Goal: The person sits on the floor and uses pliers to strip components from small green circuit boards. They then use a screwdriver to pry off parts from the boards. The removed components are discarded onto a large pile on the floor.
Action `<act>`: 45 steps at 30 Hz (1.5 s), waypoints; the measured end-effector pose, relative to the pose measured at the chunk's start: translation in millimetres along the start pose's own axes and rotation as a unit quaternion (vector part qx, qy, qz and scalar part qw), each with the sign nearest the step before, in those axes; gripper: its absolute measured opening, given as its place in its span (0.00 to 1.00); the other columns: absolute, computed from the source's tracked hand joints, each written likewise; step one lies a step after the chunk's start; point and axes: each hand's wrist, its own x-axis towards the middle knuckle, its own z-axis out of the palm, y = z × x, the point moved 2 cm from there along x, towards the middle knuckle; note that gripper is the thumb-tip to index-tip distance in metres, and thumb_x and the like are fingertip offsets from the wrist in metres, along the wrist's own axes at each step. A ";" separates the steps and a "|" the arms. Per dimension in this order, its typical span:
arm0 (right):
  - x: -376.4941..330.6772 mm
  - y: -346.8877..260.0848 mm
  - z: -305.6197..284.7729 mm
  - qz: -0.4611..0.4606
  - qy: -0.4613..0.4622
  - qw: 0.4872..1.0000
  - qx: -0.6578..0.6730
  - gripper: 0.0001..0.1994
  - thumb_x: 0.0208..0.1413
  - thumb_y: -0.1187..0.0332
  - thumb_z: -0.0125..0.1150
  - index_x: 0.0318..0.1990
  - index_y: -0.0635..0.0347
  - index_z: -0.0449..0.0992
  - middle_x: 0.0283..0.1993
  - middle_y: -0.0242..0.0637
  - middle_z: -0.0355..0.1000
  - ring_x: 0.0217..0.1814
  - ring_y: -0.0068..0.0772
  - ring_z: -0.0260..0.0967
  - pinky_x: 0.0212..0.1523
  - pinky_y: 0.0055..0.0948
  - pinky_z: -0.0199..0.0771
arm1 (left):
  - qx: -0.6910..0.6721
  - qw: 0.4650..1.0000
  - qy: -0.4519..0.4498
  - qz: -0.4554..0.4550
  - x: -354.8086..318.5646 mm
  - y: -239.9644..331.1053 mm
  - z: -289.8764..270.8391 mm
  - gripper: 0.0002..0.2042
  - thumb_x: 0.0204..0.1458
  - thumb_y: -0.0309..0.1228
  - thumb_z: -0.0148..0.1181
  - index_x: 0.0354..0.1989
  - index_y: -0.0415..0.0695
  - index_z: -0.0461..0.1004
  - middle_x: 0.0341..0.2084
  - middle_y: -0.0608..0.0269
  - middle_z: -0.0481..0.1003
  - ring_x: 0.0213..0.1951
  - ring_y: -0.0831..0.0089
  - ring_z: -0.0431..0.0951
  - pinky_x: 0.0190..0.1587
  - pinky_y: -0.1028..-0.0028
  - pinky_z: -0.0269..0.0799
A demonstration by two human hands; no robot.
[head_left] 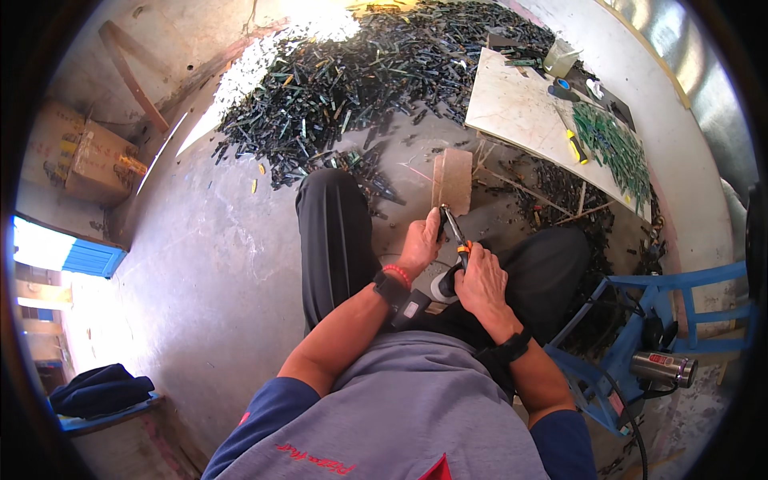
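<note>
Between my knees, my left hand is closed on a small dark piece, partly hidden by the fingers. My right hand is wrapped round a hand tool with an orange-and-black handle and a metal front end. The tool's tip meets the piece, or lies very close to it; I cannot tell which. Just beyond my hands stands a brown block or board. A large heap of dark, narrow strips covers the floor ahead.
At the right, a low table bears green strips, a yellow-handled tool and a clear container. A blue chair with a metal flask stands near my right arm. Cardboard boxes sit at the left.
</note>
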 end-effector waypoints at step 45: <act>-6.9 29.8 -6.0 0.080 -0.233 0.668 0.702 0.16 0.45 0.70 0.49 0.43 0.64 0.69 0.31 0.37 0.70 0.31 0.33 0.69 0.32 0.30 0.70 | 0.060 0.998 0.004 -0.012 -4.8 -5.9 3.8 0.35 0.65 0.55 0.36 0.15 0.36 0.68 0.11 0.62 0.64 0.18 0.71 0.64 0.25 0.66 0.62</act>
